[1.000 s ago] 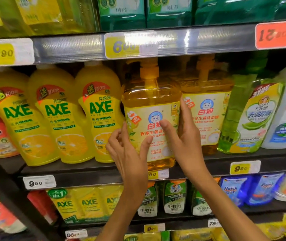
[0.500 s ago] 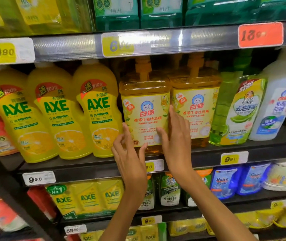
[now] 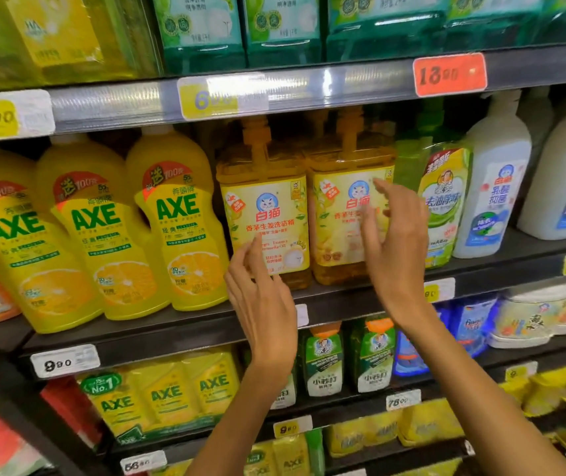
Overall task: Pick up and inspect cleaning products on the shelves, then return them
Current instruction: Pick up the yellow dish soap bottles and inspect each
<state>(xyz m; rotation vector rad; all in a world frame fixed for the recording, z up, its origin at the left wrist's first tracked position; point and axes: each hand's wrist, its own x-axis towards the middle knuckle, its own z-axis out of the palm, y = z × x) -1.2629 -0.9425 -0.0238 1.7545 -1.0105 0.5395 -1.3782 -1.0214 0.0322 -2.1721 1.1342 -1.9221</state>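
Note:
An amber pump bottle of dish soap (image 3: 268,207) with a yellow cat-logo label stands upright on the middle shelf (image 3: 336,300), beside a matching amber bottle (image 3: 340,214) on its right. My left hand (image 3: 261,297) hovers just in front of the first bottle's lower edge, fingers relaxed, holding nothing. In front of the second bottle, my right hand (image 3: 395,242) is raised with loosely spread, blurred fingers and is empty as well.
Three yellow AXE bottles (image 3: 178,228) stand left of the amber pair. A green-labelled bottle (image 3: 443,201) and white bottles (image 3: 501,187) stand to the right. Green packs fill the upper shelf; refill pouches (image 3: 323,362) and AXE packs (image 3: 158,396) fill the lower ones.
Both hands set the amber bottle back onto the shelf and let go of it. They have drawn back a little, the right hand shifting right in front of the neighbouring bottle.

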